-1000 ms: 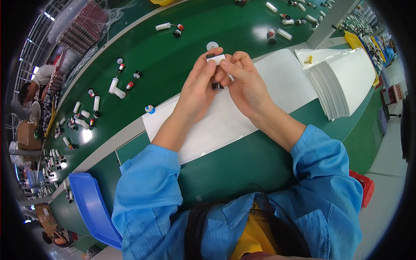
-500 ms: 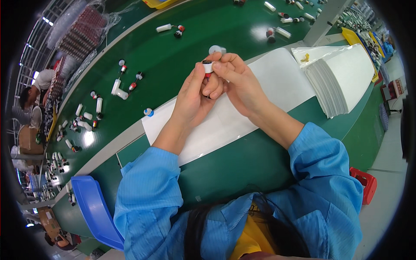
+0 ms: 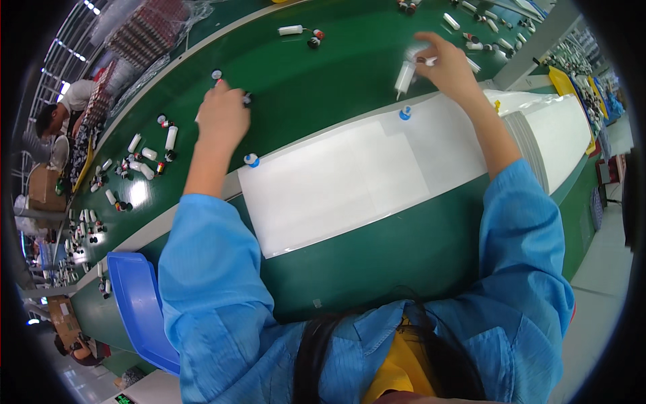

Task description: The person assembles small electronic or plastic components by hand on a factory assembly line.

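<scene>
My left hand (image 3: 223, 116) reaches over the green surface with fingers curled down on a group of small parts. A sliver of white and a round gauge-like piece (image 3: 217, 74) show beside it; what the fingers grip is hidden. My right hand (image 3: 447, 67), smeared by motion, is at the far right with its index finger stretched away from the others. Right by those fingertips is a white cylinder with a thin tip (image 3: 404, 79). Between the arms lies a flat white sheet (image 3: 336, 185). Two small blue-and-white caps (image 3: 252, 160) stand along its far edge.
A stack of white sheets (image 3: 552, 138) sits at the right, near a metal post (image 3: 538, 47). More white cylinders and red-and-black fittings (image 3: 138, 165) lie scattered on the green conveyor (image 3: 323, 74). A blue tray (image 3: 138, 303) is at the left. Another person (image 3: 64, 114) bends at far left.
My hands were together over the sheet, holding a small white-and-red part. They have moved apart, left hand to the left, right hand to the far right. The view has shifted slightly.
</scene>
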Demonstrator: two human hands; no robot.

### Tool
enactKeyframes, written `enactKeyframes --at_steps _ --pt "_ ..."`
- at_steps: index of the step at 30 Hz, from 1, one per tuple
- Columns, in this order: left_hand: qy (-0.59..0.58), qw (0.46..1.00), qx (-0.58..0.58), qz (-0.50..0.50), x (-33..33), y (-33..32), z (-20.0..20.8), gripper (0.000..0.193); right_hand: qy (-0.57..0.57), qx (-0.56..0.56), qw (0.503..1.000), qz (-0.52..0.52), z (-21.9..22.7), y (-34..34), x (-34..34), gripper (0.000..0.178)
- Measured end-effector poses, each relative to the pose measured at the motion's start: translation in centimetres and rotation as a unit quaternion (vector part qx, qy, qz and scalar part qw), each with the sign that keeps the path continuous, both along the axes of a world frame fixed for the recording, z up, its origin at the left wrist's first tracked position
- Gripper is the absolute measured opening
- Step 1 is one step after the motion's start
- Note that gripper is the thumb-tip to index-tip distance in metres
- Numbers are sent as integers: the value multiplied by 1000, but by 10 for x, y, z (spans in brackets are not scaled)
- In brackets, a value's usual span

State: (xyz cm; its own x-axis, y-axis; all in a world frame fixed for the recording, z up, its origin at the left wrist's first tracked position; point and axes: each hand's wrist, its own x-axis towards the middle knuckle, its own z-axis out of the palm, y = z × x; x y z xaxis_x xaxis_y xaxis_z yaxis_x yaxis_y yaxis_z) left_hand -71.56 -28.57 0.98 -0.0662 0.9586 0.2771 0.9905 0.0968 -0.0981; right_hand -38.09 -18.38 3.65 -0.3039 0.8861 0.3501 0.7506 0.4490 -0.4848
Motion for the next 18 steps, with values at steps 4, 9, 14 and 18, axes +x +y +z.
enactKeyframes --at_steps 4,9,14,18 --pt "-66 990 -90 81 9 17 -9 21 21 122 992 20 -24 1 39 42" --pt "-148 988 -49 -17 76 10 -27 19 -110 17 973 200 -69 -88 63 25" --pt "-133 978 -142 -79 109 -9 -26 20 -273 123 919 255 -69 -113 71 18" --pt "-117 988 -89 -41 106 -10 -40 21 -320 8 908 272 -55 -104 52 23"
